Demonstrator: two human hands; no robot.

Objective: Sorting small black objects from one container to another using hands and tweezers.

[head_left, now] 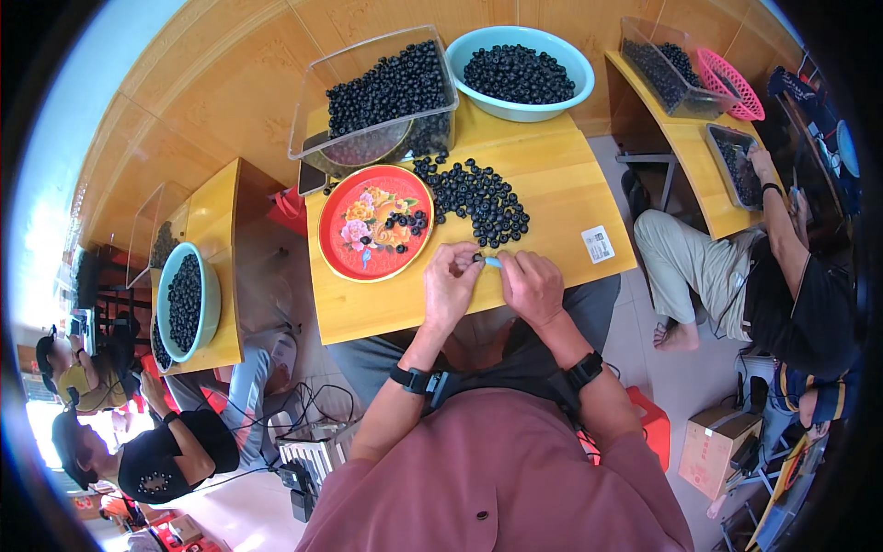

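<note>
At the near edge of the yellow table, my left hand [449,283] pinches a small black bead-like piece [478,258] between thumb and fingertips. My right hand [535,289] is closed around a slim light-blue tool [493,262], whose tip meets the piece. Just beyond my hands lies a loose pile of similar round black pieces [497,216], many with a pale spot or hole. Left of the pile is a red round tray [342,204] with a flower pattern and a gold rim. Several black pieces rest on its right half.
Behind the tray stands a clear plastic bin [301,138] heaped with black pieces, beside a light-blue basin [581,75] of them. A white label [597,244] is on the table's right. People work at neighbouring tables on both sides; a cardboard box [713,451] sits on the floor.
</note>
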